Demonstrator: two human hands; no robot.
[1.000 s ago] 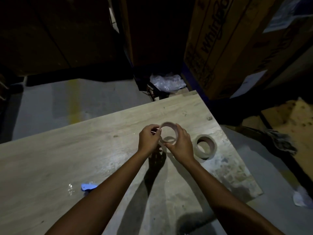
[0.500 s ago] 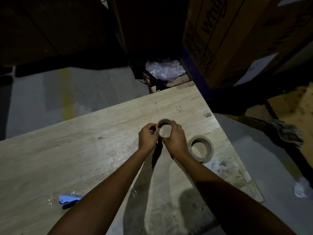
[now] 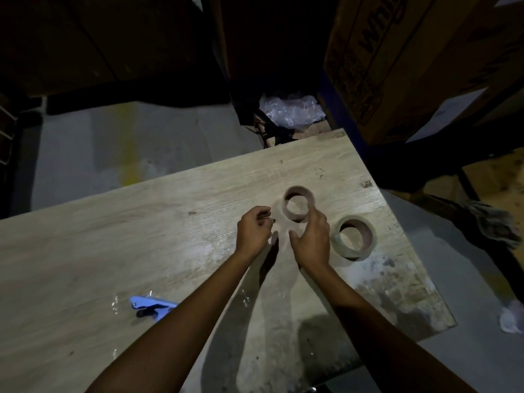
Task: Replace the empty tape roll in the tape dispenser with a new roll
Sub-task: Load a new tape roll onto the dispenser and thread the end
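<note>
A bare brown cardboard tape core (image 3: 297, 204) lies flat on the wooden table (image 3: 141, 236). My right hand (image 3: 310, 239) is just in front of it, fingers spread, with the fingertips touching the core's right side and the thumb apart. My left hand (image 3: 252, 231) is curled to the left of the core, its fingertips pinched on a thin sliver that looks like a tape strip. A fuller roll of tape (image 3: 354, 236) lies flat to the right of my right hand. The blue tape dispenser (image 3: 153, 304) lies on the table at the lower left, partly behind my left forearm.
The table's right edge (image 3: 411, 251) runs close past the fuller roll, with grey floor beyond. Large cardboard boxes (image 3: 397, 66) stand behind the far right corner. Crumpled plastic wrap (image 3: 289, 109) sits beyond the far edge. A dark rag (image 3: 496, 222) lies on the floor at the right.
The core was held up between both hands; now it lies flat on the table. My right hand has loosened from it and my left hand has drawn back to the left.
</note>
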